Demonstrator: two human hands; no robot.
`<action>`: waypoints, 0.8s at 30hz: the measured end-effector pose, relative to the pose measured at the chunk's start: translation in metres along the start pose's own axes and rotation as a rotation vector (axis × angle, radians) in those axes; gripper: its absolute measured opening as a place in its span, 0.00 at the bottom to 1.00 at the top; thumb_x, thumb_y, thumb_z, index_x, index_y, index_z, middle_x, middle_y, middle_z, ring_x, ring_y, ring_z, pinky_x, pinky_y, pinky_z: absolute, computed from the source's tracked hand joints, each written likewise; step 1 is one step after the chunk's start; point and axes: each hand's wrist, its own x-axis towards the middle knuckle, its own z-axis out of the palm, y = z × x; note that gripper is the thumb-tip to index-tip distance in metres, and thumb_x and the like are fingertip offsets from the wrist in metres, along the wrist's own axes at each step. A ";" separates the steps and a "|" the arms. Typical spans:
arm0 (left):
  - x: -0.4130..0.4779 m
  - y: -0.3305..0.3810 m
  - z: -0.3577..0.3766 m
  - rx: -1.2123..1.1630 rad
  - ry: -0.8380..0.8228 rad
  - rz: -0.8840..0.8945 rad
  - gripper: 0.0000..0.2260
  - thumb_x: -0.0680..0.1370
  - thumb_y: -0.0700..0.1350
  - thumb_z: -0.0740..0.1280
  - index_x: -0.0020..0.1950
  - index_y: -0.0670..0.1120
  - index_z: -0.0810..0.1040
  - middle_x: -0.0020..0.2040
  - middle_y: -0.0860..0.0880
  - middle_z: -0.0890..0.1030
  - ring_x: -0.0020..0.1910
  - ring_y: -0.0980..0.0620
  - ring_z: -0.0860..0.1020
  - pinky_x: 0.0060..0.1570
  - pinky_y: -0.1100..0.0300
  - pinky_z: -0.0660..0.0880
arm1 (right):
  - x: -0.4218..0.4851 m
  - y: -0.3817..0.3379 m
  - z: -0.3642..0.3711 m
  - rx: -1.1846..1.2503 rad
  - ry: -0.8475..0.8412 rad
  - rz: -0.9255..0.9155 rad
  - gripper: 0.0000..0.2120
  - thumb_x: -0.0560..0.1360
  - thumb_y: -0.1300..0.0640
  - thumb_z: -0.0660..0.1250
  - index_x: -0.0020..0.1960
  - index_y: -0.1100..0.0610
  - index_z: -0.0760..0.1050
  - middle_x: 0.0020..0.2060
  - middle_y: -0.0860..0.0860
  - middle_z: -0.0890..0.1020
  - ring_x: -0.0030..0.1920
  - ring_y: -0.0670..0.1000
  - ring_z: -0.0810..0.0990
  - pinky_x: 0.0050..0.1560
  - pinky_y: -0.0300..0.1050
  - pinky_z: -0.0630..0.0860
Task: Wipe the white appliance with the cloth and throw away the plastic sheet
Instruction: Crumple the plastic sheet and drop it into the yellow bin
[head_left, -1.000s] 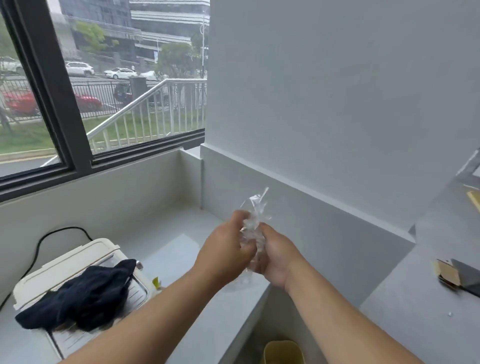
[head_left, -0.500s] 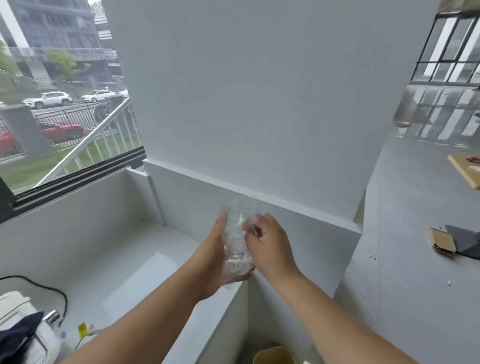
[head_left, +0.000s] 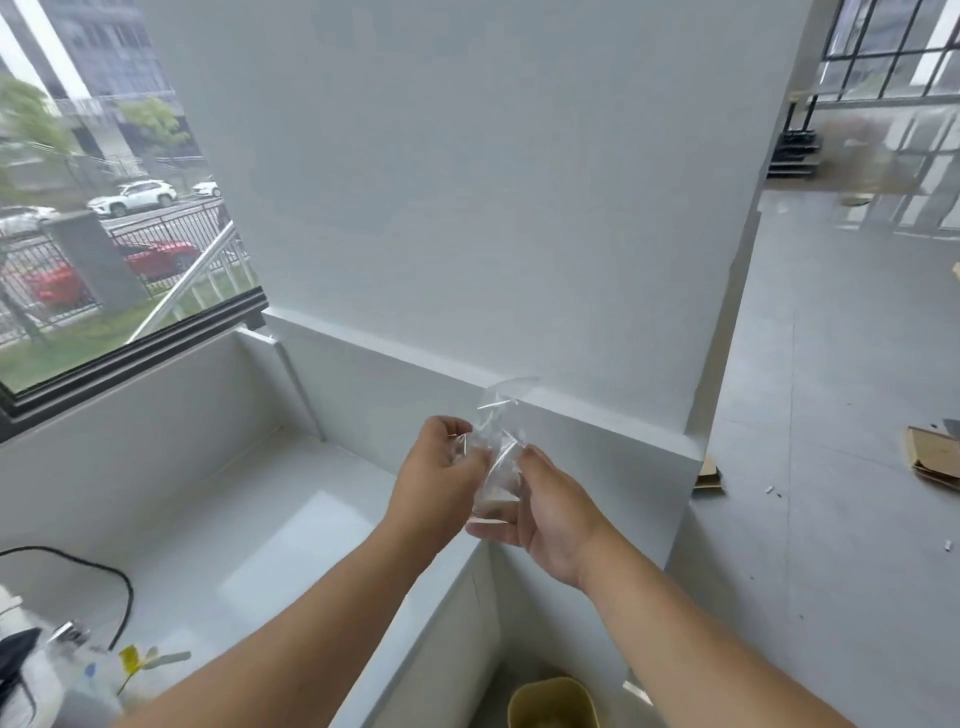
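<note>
A crumpled clear plastic sheet (head_left: 496, 447) is held between both hands in front of the low white wall. My left hand (head_left: 436, 480) grips its left side and my right hand (head_left: 545, 506) holds its lower right part, palm turned up. The white appliance (head_left: 31, 680) shows only as a sliver at the bottom left edge, with the dark cloth (head_left: 15, 654) lying on it. A yellowish bin (head_left: 553, 704) stands on the floor below my hands, between the counter end and the wall.
A white counter (head_left: 270, 561) runs under the window, with a black cable (head_left: 98, 571) and a small yellow tag (head_left: 130, 662) near the appliance. Cardboard pieces (head_left: 930, 457) lie on the grey floor at right. A white pillar wall (head_left: 467, 208) stands straight ahead.
The view has swung right, so the appliance and cloth slid almost out of frame. My hands have kept working the plastic sheet, now spread a little apart with the right palm up.
</note>
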 end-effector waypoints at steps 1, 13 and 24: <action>-0.001 0.000 0.003 0.023 -0.023 0.014 0.11 0.71 0.65 0.68 0.48 0.64 0.75 0.45 0.58 0.86 0.39 0.57 0.86 0.39 0.56 0.79 | 0.001 -0.003 0.002 0.040 -0.013 -0.010 0.22 0.81 0.43 0.65 0.69 0.55 0.76 0.57 0.58 0.86 0.45 0.59 0.87 0.55 0.62 0.84; -0.010 -0.022 -0.017 -0.023 -0.369 -0.012 0.38 0.70 0.59 0.79 0.75 0.62 0.65 0.62 0.49 0.77 0.50 0.53 0.86 0.54 0.51 0.85 | -0.005 0.006 0.020 -0.472 0.546 -0.284 0.17 0.69 0.55 0.66 0.54 0.38 0.71 0.54 0.54 0.83 0.49 0.57 0.86 0.50 0.56 0.83; 0.002 -0.052 -0.062 -0.440 -0.632 -0.307 0.13 0.79 0.38 0.71 0.63 0.37 0.78 0.47 0.39 0.83 0.43 0.41 0.79 0.43 0.56 0.82 | -0.056 0.030 0.076 -0.825 0.501 -0.165 0.27 0.71 0.51 0.80 0.65 0.33 0.76 0.56 0.43 0.82 0.41 0.40 0.82 0.40 0.41 0.81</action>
